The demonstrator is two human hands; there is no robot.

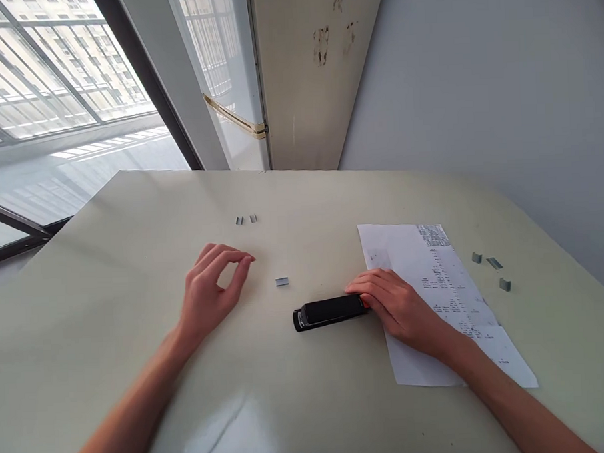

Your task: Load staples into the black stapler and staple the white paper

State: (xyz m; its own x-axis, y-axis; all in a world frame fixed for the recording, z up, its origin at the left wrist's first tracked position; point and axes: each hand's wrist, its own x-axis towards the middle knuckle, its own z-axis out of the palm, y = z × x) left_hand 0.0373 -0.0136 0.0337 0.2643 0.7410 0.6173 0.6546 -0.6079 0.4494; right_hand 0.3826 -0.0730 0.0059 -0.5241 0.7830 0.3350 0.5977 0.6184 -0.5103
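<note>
A black stapler [330,311] lies on the pale table, its front end pointing left. My right hand [393,306] is closed around the stapler's rear end, beside a bit of orange, and rests partly over a printed sheet of paper [448,313]. My left hand [214,284] is above the table to the left, thumb and index fingertips pinched together; whether anything small is between them cannot be made out. Between the two hands lies a short strip of staples [282,281]. Two small staple pieces [240,221] [253,218] sit farther back, beyond my left fingertips.
Several staple pieces [505,284] lie right of the paper on the table [109,295]. Behind the table's far edge stand a cabinet-like panel [306,86] with a gold handle [234,117] and a bluish wall [476,78]. Windows [55,63] are at the upper left.
</note>
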